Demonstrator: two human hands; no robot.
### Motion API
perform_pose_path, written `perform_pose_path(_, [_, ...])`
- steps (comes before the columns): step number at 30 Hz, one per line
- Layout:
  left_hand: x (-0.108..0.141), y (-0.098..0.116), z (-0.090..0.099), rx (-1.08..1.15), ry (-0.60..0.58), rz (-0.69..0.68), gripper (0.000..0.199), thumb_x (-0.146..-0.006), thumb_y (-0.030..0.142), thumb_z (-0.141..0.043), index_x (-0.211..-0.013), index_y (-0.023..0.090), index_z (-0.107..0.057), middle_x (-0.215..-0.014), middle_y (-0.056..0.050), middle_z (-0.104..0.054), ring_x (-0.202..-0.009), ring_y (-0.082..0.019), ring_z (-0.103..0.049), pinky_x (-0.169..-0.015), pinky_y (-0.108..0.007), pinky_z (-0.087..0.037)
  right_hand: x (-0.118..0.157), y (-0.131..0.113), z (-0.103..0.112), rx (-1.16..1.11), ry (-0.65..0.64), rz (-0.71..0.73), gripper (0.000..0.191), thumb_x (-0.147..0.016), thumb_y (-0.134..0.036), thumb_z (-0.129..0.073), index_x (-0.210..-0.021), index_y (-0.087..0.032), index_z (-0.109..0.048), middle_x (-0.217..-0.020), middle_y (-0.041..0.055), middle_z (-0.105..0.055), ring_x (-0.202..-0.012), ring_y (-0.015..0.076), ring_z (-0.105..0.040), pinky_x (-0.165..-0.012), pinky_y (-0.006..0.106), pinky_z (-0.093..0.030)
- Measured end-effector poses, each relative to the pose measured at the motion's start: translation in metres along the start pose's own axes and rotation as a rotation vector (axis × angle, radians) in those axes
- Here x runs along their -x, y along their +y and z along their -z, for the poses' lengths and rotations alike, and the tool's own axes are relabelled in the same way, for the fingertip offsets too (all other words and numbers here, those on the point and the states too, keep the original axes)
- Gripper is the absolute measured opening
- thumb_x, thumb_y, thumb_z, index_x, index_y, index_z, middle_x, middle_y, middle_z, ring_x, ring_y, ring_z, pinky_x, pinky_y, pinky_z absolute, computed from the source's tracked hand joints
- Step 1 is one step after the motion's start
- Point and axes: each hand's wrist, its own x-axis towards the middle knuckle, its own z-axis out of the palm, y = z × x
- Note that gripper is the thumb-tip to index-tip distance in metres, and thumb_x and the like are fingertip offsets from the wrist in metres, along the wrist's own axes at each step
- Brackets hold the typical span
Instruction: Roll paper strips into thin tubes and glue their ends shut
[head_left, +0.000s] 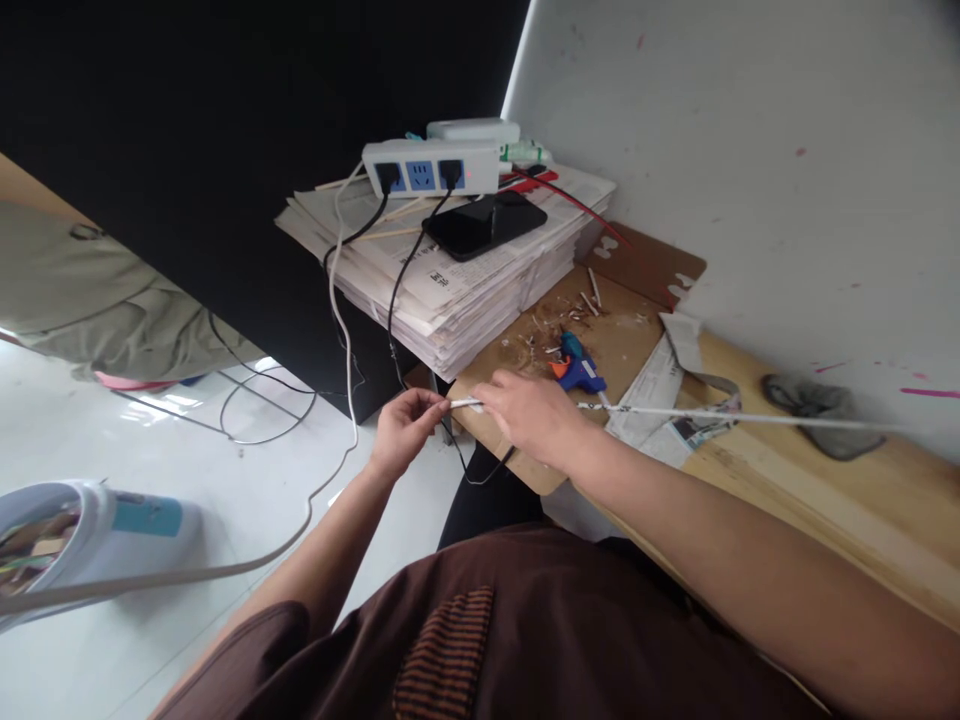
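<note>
A long, thin, white rolled paper stick runs from between my hands out to the right, past my right forearm. My left hand pinches its left end between thumb and fingertips. Close beside it, my right hand is closed round the stick, back of the hand up. Just beyond my right hand lies a blue glue gun with an orange part, on a brown board strewn with small scraps.
A power strip with black plugs and a dark phone rest on a tall newspaper stack. Cables hang down its front. At lower left stands a white bucket. A grey cloth lies by the wall.
</note>
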Motion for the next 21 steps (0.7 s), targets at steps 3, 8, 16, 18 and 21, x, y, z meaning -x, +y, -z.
perform_pose_path(3, [-0.002,0.005,0.001,0.106,-0.057,0.094,0.026,-0.069,0.036,-0.075,-0.075,0.014,-0.064,-0.059,0.001,-0.057,-0.048,-0.008,-0.047,-0.045,-0.02,-0.035,0.001,-0.002,0.003,0.056,0.018,0.078,0.023,-0.093,-0.016,-0.042,-0.106,-0.022,-0.06,-0.102,0.009,-0.059,-0.087,0.0209,-0.057,-0.059,0.028,-0.038])
perform_pose_path(8, [-0.002,0.012,0.002,0.133,-0.115,0.193,0.029,-0.066,0.035,-0.078,-0.074,0.014,-0.06,-0.054,0.004,-0.051,-0.044,-0.005,-0.04,-0.041,-0.018,-0.028,-0.001,-0.005,0.003,0.064,-0.041,0.086,0.024,-0.09,-0.01,-0.043,-0.101,-0.018,-0.062,-0.097,0.0099,-0.062,-0.085,0.0213,-0.059,-0.06,0.028,-0.04])
perform_pose_path(16, [0.005,0.032,0.015,0.057,-0.017,0.101,0.031,-0.081,0.044,-0.065,-0.073,0.013,-0.063,-0.055,0.002,-0.053,-0.048,-0.005,-0.042,-0.043,-0.017,-0.028,0.023,-0.003,0.029,-0.31,-0.061,-0.169,0.021,-0.091,-0.028,-0.05,-0.098,-0.022,-0.069,-0.084,0.0052,-0.07,-0.075,0.0183,-0.063,-0.062,0.028,-0.037])
perform_pose_path(18, [0.008,0.038,0.01,0.16,-0.048,0.101,0.031,-0.084,0.043,-0.062,-0.077,0.013,-0.066,-0.057,0.001,-0.054,-0.049,-0.005,-0.044,-0.044,-0.017,-0.03,0.039,0.0,0.04,-0.42,0.004,-0.22,0.021,-0.091,-0.027,-0.051,-0.1,-0.023,-0.069,-0.084,0.0034,-0.071,-0.076,0.0165,-0.062,-0.064,0.027,-0.037])
perform_pose_path(21, [0.016,0.05,-0.01,0.313,-0.199,0.15,0.024,-0.08,0.033,-0.069,-0.092,0.013,-0.07,-0.07,-0.002,-0.062,-0.059,-0.007,-0.052,-0.052,-0.017,-0.037,0.067,0.002,0.052,-0.559,0.096,-0.29,0.018,-0.09,-0.026,-0.053,-0.098,-0.023,-0.069,-0.082,0.0002,-0.071,-0.072,0.0134,-0.062,-0.064,0.025,-0.038])
